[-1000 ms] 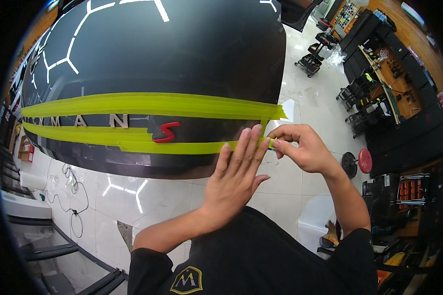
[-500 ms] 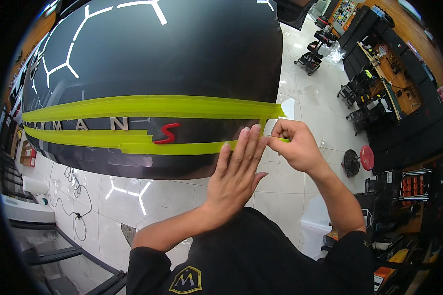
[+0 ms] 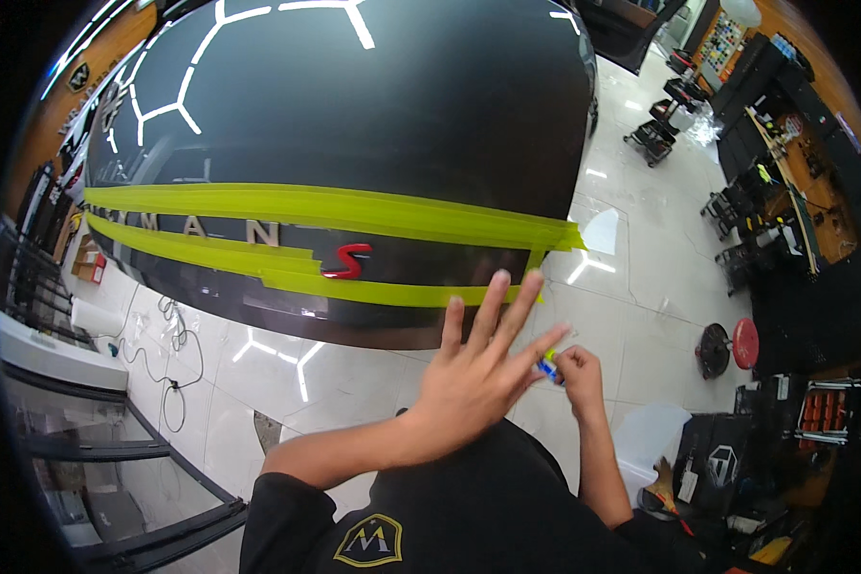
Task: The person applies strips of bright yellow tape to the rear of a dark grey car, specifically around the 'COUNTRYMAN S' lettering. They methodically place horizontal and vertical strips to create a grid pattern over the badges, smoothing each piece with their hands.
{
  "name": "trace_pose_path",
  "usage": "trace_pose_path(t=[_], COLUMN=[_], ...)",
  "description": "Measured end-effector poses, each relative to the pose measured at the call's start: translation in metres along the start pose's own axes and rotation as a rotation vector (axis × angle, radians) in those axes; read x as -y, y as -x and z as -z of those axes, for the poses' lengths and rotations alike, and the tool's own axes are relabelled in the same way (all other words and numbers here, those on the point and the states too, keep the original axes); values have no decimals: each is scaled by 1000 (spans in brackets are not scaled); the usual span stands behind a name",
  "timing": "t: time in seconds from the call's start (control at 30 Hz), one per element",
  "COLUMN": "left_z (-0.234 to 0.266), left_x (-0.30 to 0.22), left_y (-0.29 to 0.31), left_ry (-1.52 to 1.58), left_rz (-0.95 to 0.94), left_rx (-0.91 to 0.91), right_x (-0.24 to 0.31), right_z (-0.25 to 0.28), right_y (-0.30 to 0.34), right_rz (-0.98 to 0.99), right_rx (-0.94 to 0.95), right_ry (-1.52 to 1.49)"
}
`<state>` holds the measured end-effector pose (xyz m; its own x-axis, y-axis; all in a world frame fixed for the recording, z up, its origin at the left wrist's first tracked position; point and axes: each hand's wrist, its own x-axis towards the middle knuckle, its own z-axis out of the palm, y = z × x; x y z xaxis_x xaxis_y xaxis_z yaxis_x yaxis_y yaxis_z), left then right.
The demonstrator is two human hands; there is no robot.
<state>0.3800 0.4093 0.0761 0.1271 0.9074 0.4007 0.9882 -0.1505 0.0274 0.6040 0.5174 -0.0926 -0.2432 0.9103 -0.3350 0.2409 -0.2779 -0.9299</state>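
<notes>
Yellow-green masking tape runs in an upper strip (image 3: 354,210) and a lower strip (image 3: 392,291) across the dark car panel (image 3: 430,115). Between them stand a red letter badge (image 3: 347,262) and several silver letter badges (image 3: 263,232). My left hand (image 3: 474,373) is open, fingers spread, over the right end of the lower strip; whether the fingertips touch it I cannot tell. Lower right, just off the panel's edge, my right hand (image 3: 584,375) is closed in a pinch at a small blue and yellow-green thing (image 3: 547,365), beside my left thumb. Its kind is unclear.
A round stool with a red part (image 3: 744,342) stands on the tiled floor at right. Black trolleys (image 3: 655,134) and a workbench (image 3: 784,182) line the right side. A cable (image 3: 187,368) lies on the floor at left, near a glass-sided frame (image 3: 115,469).
My right hand has dropped from the tape's right end toward my body. My left hand has spread its fingers and eased back from the strip. The view has shifted, moving the car rightward.
</notes>
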Motion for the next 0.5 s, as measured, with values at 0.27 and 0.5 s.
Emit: trace_pose_path(t=[0.27, 0.5], left_z=[4, 11], left_x=[24, 33], left_y=[80, 79], left_ry=[900, 1100], left_rz=[148, 470], left_rx=[114, 27], right_x=[74, 109], right_z=[-46, -80], right_y=[76, 121], right_rz=[91, 175], right_rx=[482, 604], right_ry=[-247, -261])
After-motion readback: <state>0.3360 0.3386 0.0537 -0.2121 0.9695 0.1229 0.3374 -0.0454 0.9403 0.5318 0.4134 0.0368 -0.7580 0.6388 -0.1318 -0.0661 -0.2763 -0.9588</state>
